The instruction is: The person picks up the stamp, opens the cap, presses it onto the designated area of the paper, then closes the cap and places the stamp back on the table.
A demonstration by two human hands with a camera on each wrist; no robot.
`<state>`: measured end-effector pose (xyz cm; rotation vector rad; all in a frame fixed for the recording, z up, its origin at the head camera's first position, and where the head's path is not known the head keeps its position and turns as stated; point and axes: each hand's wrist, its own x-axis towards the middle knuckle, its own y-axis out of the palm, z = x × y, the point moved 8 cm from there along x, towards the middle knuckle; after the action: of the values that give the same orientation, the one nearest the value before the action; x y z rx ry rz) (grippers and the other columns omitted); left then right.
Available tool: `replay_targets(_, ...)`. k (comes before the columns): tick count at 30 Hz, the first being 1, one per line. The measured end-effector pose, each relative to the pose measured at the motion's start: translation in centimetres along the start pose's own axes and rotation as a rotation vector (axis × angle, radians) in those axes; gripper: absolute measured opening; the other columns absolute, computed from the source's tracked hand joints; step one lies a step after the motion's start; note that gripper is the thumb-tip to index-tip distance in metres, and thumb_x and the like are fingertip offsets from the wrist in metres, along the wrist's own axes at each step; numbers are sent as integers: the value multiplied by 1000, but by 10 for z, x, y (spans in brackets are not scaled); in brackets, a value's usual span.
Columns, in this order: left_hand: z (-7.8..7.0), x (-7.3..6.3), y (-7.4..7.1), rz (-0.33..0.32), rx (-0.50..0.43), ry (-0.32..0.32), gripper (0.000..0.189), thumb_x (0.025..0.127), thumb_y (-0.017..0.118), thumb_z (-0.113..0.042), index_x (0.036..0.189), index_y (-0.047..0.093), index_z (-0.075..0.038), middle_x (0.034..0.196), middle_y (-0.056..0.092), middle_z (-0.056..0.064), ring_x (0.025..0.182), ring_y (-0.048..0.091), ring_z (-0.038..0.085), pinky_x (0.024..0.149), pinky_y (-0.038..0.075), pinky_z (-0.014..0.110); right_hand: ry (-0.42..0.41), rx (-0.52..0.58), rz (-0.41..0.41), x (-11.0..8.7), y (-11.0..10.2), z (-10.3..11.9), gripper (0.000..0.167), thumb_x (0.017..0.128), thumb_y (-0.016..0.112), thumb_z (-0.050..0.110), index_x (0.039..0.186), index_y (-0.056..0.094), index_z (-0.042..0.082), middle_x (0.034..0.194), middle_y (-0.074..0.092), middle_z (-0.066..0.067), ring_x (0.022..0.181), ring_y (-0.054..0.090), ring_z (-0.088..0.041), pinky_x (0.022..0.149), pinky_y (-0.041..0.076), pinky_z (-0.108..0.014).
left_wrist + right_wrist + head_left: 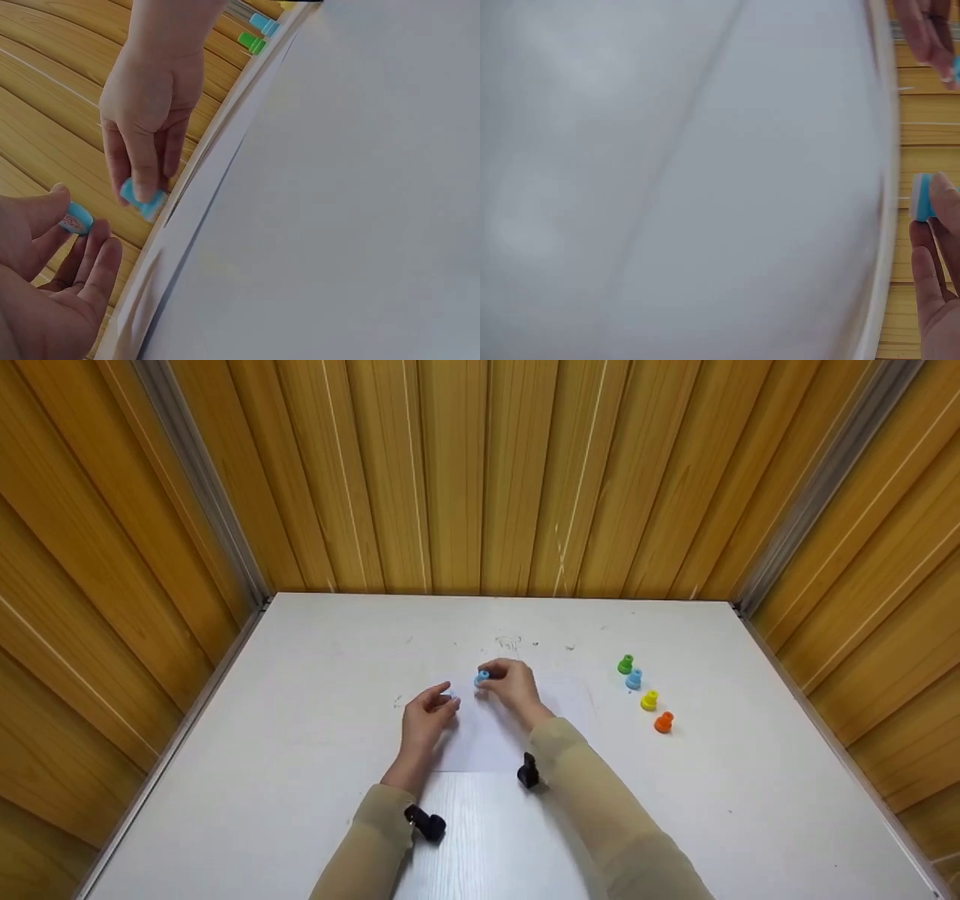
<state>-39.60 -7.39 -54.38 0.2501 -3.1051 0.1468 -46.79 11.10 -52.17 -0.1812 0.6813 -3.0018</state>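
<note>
My right hand [514, 684] pinches a small light-blue toy stamp [481, 678] between thumb and fingers, above the far part of a white sheet of paper [487, 750]. In the right wrist view, a pale end of the stamp [922, 196] faces the table. Left of it, my left hand [427, 718] holds a small round blue cap [77, 217] between thumb and fingertips. A pinkish pattern shows on the cap's flat face in the left wrist view. The stamp and the cap are apart.
To the right of the paper, a green stamp [625, 664], a blue stamp [634, 679], a yellow stamp [649, 700] and an orange stamp [664, 723] stand in a slanting row. Dark scribbles [508, 643] mark the white table behind the hands. Wood-patterned walls [480, 472] enclose the table.
</note>
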Motion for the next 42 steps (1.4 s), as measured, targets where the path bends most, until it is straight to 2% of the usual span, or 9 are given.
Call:
replay_targets(4, -1, 0, 2, -2, -40, -26, 40, 94, 74, -8, 132, 66, 1, 111, 72, 16, 92, 72, 16, 84, 65, 32, 5, 287, -132, -7, -29, 6, 32, 85, 83, 4, 116, 76, 2, 115, 77, -13, 104, 72, -19, 92, 61, -26)
replay_targets(7, -1, -1, 5, 11, -58, -24, 34, 95, 72, -8, 128, 67, 2, 112, 72, 16, 92, 73, 16, 86, 64, 33, 38, 504, -187, -18, -43, -1, 33, 86, 81, 0, 118, 74, -2, 111, 78, -10, 100, 72, -13, 91, 61, -23)
replay_targets(11, -4, -3, 11, 51, -79, -22, 32, 97, 71, -10, 126, 68, 3, 114, 73, 16, 95, 74, 17, 89, 64, 35, 102, 718, -205, -34, -43, -17, 34, 87, 75, -9, 121, 69, -8, 102, 79, -2, 96, 73, -10, 87, 62, -21)
replay_targets(15, -8, -6, 18, 103, -68, -22, 33, 98, 71, -12, 126, 67, 4, 111, 76, 14, 94, 75, 17, 91, 64, 38, 155, 808, -175, -50, -34, -27, 32, 88, 73, -11, 119, 71, -7, 99, 78, 0, 94, 73, -11, 83, 61, -20)
replay_targets(21, -11, -10, 27, 165, -102, 8, 31, 96, 72, -8, 122, 69, 7, 107, 78, 17, 88, 76, 15, 88, 65, 40, 147, 800, -102, -62, -22, -23, 30, 88, 74, -8, 117, 72, -4, 101, 76, 0, 93, 72, -11, 81, 61, -19)
replay_targets(27, -10, -12, 34, 215, -129, 28, 27, 94, 74, -6, 118, 70, 6, 106, 78, 18, 88, 76, 16, 87, 65, 40, 110, 685, -53, -65, -14, -18, 32, 88, 74, -8, 120, 70, -9, 99, 77, 1, 93, 70, -8, 81, 60, -18)
replay_targets(31, -10, -13, 35, 220, -116, 33, 25, 93, 75, -6, 115, 71, 4, 106, 79, 17, 87, 76, 15, 84, 65, 35, 92, 607, -41, -67, -12, -17, 35, 87, 76, -6, 121, 68, -11, 99, 78, 0, 94, 71, -8, 82, 60, -18)
replay_targets(36, -12, -14, 36, 220, -116, 43, 25, 92, 77, -6, 115, 72, 4, 105, 79, 16, 85, 76, 14, 80, 65, 29, 77, 591, -25, -68, -9, -16, 38, 87, 76, -5, 123, 66, -14, 99, 79, -1, 93, 71, -7, 81, 59, -17)
replay_targets(42, -13, -15, 36, 217, -112, 57, 26, 92, 76, -7, 115, 72, 5, 105, 78, 17, 86, 76, 16, 80, 65, 30, 61, 560, -28, -68, -8, -16, 35, 87, 77, -5, 120, 68, -13, 100, 79, -2, 92, 71, -5, 79, 58, -15)
